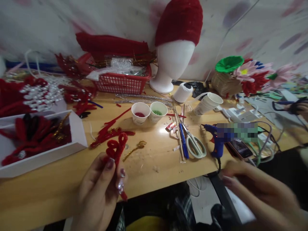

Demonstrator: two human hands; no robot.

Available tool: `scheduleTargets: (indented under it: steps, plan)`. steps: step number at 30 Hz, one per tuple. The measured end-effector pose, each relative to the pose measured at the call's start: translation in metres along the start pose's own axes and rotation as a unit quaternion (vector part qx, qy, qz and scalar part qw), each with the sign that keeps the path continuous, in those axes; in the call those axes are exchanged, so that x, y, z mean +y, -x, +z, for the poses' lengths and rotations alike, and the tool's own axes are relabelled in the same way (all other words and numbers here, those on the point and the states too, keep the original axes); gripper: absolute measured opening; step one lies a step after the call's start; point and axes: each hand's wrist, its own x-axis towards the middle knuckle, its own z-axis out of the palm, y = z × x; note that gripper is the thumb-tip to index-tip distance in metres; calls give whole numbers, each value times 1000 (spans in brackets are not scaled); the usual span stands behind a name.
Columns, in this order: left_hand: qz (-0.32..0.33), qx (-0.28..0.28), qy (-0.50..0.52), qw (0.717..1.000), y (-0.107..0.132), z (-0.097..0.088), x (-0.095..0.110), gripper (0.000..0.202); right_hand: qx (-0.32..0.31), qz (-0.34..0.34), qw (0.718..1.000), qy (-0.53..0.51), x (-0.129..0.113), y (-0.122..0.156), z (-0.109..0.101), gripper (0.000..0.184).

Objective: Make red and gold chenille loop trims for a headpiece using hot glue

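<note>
My left hand [101,189] pinches a red pipe-cleaner piece [117,148] bent into loops and holds it upright over the front edge of the wooden table [154,160]. My right hand [260,189] is low at the right, off the table edge, smeared by motion. Its fingers point left toward the cord of the blue glue gun [218,141]; I cannot make out whether it holds anything. A small gold twisted piece [134,150] lies on the table just right of the red piece.
Two paper cups hold red beads [140,113] and green beads [158,112]. Scissors [196,144], a blue pen [183,144], a phone [240,148], a red basket [120,80], a foam head with a red hat [175,54], a white box of red pieces [36,141].
</note>
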Motion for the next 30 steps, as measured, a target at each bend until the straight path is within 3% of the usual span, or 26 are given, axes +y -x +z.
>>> scheduleTargets:
  steps: [1, 3, 7, 11, 16, 20, 24, 26, 28, 30]
  plan:
    - [17, 3, 2, 1000, 3, -3, 2, 42, -49, 2, 999, -6, -9, -7, 14, 20]
    - [54, 8, 7, 999, 9, -8, 3, 42, -61, -12, 997, -34, -28, -20, 45, 23]
    - [124, 19, 13, 992, 22, -9, -9, 40, -143, -6, 970, -197, -62, -25, 103, 22]
    - [138, -50, 29, 989, 29, -4, -23, 30, -134, -11, 935, -328, -83, -11, 136, 24]
    - [186, -90, -31, 978, 28, 1, -36, 18, -80, 6, 903, -422, -87, -8, 145, 33]
    - [242, -112, -171, 948, 28, 1, -41, 9, -53, 34, 905, -420, -73, -10, 142, 38]
    - [232, -145, -308, 911, 18, 1, -35, 17, -52, 69, 916, -391, -49, -14, 132, 37]
    - [263, -94, -400, 873, 6, 3, -30, 17, -37, 76, 926, -368, -35, -17, 123, 34]
    - [322, -19, -538, 779, -9, 6, -28, 12, -24, 80, 936, -341, -24, -20, 114, 30]
    - [328, 13, -650, 686, -22, 10, -29, 12, -18, 71, 944, -322, -16, -21, 105, 27]
